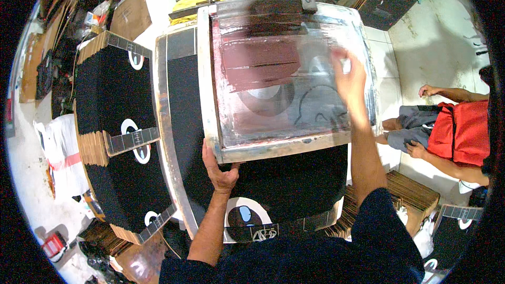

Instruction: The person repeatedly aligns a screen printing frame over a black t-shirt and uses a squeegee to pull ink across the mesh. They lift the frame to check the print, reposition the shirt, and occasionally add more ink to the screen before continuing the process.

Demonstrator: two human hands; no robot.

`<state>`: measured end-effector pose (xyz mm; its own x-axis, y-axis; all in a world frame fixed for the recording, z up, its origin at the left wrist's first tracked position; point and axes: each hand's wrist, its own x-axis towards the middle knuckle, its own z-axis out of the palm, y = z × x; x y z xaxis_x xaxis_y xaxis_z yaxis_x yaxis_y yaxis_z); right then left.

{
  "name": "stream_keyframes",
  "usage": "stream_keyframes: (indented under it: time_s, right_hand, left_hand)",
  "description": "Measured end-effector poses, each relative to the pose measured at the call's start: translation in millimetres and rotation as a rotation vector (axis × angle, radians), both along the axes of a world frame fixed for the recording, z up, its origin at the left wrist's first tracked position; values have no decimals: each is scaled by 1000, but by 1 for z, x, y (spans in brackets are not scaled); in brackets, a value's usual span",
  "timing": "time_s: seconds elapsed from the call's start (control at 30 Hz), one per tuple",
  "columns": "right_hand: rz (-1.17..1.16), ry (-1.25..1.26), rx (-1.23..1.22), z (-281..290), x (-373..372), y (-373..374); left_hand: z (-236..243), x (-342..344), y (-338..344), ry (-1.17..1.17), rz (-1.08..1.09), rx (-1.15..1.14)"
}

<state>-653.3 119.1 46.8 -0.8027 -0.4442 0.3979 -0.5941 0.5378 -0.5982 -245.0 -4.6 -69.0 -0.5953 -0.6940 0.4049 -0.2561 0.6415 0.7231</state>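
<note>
My left hand [222, 176] is closed round the near left corner of a pale screen printing frame [284, 150]. Over the right part of its mesh [263, 129] hovers my right hand [349, 76]; its fingers are smeared by motion, so whether they hold anything is unclear. Reddish-brown ink [258, 63] covers the upper left of the mesh, and a blurred dark brown band lies along its far side. Beneath the frame is a black printed sheet [294, 179], with a brown, white and blue eye shape [245, 215] showing near me.
Stacks of black printed sheets [118, 87] stand on the left. Metal hinge hardware [307, 2] sits at the frame's far edge, beside yellow cloth [189, 5]. A person in red [460, 134] sits on the right. Stacked cardboard [413, 194] lies near my right arm.
</note>
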Motion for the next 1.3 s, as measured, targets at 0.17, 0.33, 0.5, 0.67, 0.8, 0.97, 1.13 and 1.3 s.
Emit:
stream_keyframes:
  time_s: [0.17,0.33,0.5,0.67,0.8,0.97,1.13,1.3]
  right_hand:
    - [-21,21,129,-29,129,67]
    - [206,-107,-34,-41,191,52]
    - [242,-61,-52,-38,196,41]
    - [231,58,-56,-21,194,47]
    - [187,265,-116,23,189,37]
    - [96,490,-117,129,153,-7]
    - [0,526,-64,217,116,-50]
    - [17,387,-22,276,98,-65]
  left_hand:
    - [-1,-2,2,-14,48,30]
    - [13,-8,3,-52,102,-18]
    - [31,-13,2,6,47,-77]
    - [51,-17,11,142,42,138]
    - [99,-27,17,336,55,279]
    - [207,-60,-24,435,36,218]
    - [258,-69,-67,573,-37,247]
    - [196,11,-77,454,67,357]
